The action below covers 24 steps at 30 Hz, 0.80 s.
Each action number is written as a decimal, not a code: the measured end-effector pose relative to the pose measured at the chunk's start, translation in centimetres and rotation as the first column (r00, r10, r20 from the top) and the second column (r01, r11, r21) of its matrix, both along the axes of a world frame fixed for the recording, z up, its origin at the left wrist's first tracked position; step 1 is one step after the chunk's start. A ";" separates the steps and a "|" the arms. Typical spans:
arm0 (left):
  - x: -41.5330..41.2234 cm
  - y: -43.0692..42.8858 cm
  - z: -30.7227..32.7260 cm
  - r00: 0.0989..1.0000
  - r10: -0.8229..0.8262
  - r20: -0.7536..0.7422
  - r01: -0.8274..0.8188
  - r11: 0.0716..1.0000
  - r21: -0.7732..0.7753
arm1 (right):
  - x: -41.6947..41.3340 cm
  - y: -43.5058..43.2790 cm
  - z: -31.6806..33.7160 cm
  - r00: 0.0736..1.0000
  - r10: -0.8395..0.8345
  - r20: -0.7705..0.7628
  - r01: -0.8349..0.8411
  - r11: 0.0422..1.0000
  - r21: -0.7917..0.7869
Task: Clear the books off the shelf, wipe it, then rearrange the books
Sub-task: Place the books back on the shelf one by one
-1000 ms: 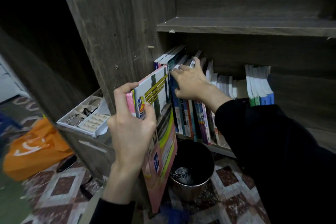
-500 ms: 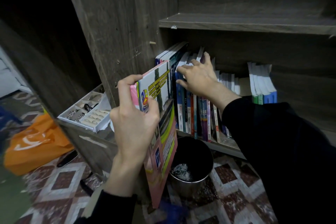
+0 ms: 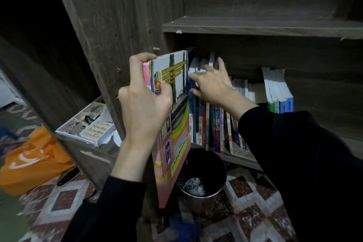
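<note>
Two hands: left hand [image 3: 144, 107] grips pink book [image 3: 172, 139], right hand [image 3: 211, 82] touches shelved books' [image 3: 214, 124] tops.

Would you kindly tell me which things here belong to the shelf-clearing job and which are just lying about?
Part of the job:
- pink book gripped in the left hand
- row of books under the right hand
- leaning books further right
- shelf

Just lying about:
- metal bin on the floor
- orange bag
- white tray of small items
</note>
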<state>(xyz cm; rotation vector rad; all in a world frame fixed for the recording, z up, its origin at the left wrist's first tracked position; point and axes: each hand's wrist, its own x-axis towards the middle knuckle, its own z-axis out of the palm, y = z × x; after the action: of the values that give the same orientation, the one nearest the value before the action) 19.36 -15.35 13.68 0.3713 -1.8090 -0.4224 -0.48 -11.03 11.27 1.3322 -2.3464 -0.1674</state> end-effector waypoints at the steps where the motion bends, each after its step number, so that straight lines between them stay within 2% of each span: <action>1: -0.1 -0.1 0.1 1.000 -0.001 0.014 0.001 1.000 -0.018 | 0.0 0.0 0.0 1.000 0.000 0.002 0.000 1.000 0.000; 9: -0.1 -1.5 0.1 0.998 0.002 0.061 0.000 0.999 -0.035 | 0.1 0.2 0.2 1.000 0.004 0.014 -0.004 1.000 0.010; 17: -4.9 -2.6 -2.7 0.990 -0.072 -0.121 0.062 0.994 -0.085 | 0.3 0.2 0.5 0.999 0.002 0.033 -0.003 1.000 0.024; 20: -7.6 -3.3 -4.5 0.982 -0.060 -0.178 0.061 0.998 -0.004 | 0.4 0.3 0.5 1.000 0.008 0.026 -0.008 1.000 0.013; 24: -10.4 -4.4 -6.8 0.983 -0.031 -0.179 0.043 0.997 0.064 | 0.3 0.3 0.2 1.000 0.027 -0.001 -0.027 1.000 -0.001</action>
<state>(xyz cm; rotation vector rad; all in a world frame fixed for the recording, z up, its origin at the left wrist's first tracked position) 8.97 -19.76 6.84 0.3361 -1.6327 -0.5270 -0.19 -10.71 11.50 1.3619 -2.3260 -0.1584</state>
